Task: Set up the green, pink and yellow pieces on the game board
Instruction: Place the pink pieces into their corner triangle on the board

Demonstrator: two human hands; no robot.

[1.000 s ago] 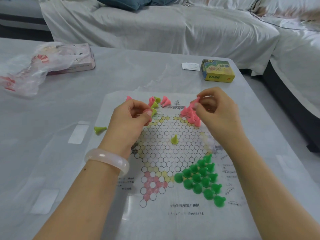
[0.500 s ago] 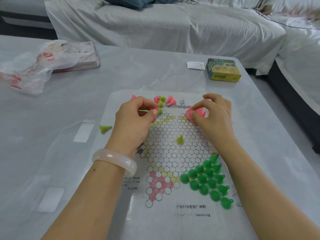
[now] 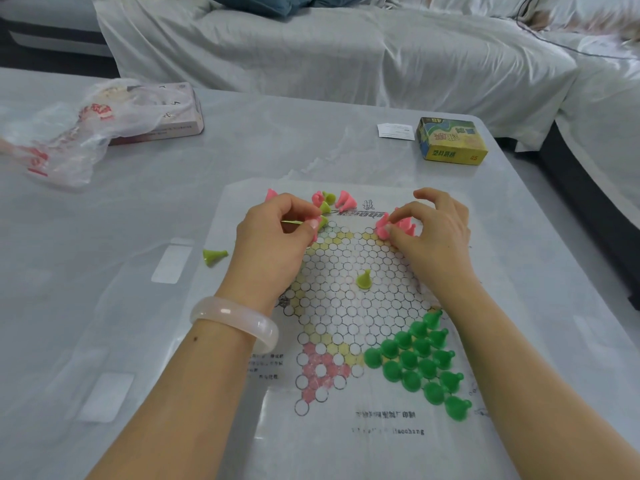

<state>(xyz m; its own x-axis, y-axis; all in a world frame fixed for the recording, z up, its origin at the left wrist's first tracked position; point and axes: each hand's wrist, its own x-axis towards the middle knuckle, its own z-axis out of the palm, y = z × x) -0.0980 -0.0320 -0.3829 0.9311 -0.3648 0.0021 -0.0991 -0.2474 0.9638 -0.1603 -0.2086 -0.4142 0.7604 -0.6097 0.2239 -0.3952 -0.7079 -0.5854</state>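
since a second ago the right hand is no longer raised with a pink piece; it is now sitting low at the upper right corner of the thin printed paper game board, its fingers pinching a small pink plastic cone piece at the near left edge of the pink cluster. the left hand is staying at the upper left corner of the board, thumb and forefinger closed on a yellow-green cone piece; i cannot tell whether more pieces are lying inside its palm.

the dark green cone pieces are standing packed in a triangle at the lower right of the board, so that colour looks done. one yellow-green piece is standing upright alone near the board's middle, another is lying on its side on the grey table just left of the board, and a loose mix of pink and yellow-green pieces is lying tipped over along the board's top edge between the two hands.

the coming move probably turns on the pinched pink piece: it is sitting directly under the right fingers, leaning rather than upright, with the open printed circles just below and left of it. the right hand is nearer; the piece needs standing base down on a circle.
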